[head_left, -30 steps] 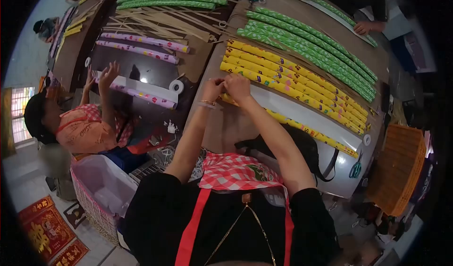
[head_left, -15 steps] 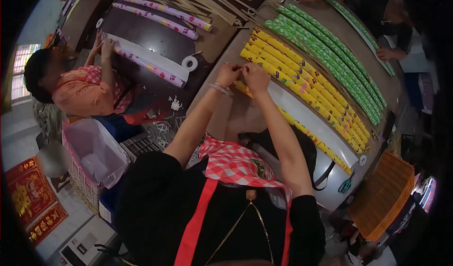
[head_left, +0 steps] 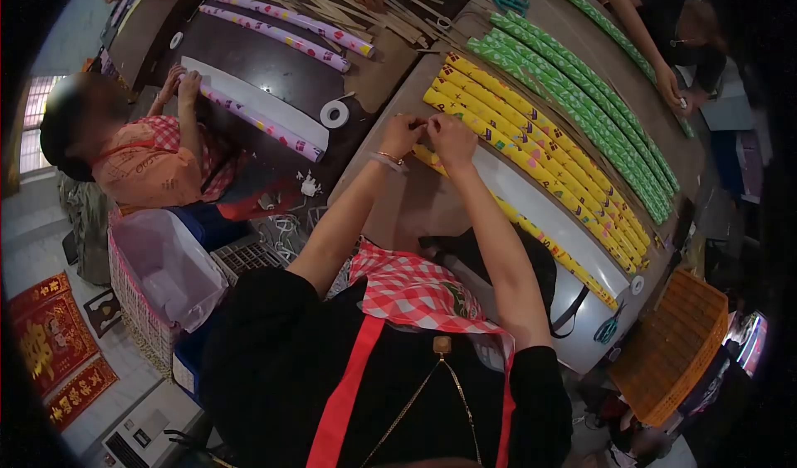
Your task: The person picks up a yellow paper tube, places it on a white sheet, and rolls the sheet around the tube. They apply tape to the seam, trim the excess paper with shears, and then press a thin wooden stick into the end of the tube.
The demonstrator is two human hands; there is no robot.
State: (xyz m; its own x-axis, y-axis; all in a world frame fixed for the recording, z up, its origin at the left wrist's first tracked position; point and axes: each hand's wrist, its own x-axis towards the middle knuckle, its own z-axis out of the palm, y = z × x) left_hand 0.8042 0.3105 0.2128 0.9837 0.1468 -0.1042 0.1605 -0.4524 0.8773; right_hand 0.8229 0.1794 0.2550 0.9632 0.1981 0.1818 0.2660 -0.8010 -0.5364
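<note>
My left hand (head_left: 400, 136) and my right hand (head_left: 452, 142) meet fingertip to fingertip at the far left end of a narrow yellow patterned paper roll (head_left: 552, 246). Both have their fingers pinched together; whatever lies between the tips is too small to make out. Beneath my hands, the roll runs diagonally toward the lower right along a white sheet (head_left: 515, 182). Several finished-looking yellow rolls (head_left: 531, 140) lie side by side just beyond my right hand.
Green rolls (head_left: 573, 95) lie farther back, near scissors (head_left: 508, 2). Another pair of scissors (head_left: 608, 329) and a tape roll (head_left: 638, 285) sit at lower right, by an orange basket (head_left: 672, 343). At left a person rolls pink paper (head_left: 257, 119) near white tape (head_left: 334, 114).
My hands stay almost still. The person at upper right has let go of the scissors and holds something small and white. Another hand has appeared over the strips at the top.
</note>
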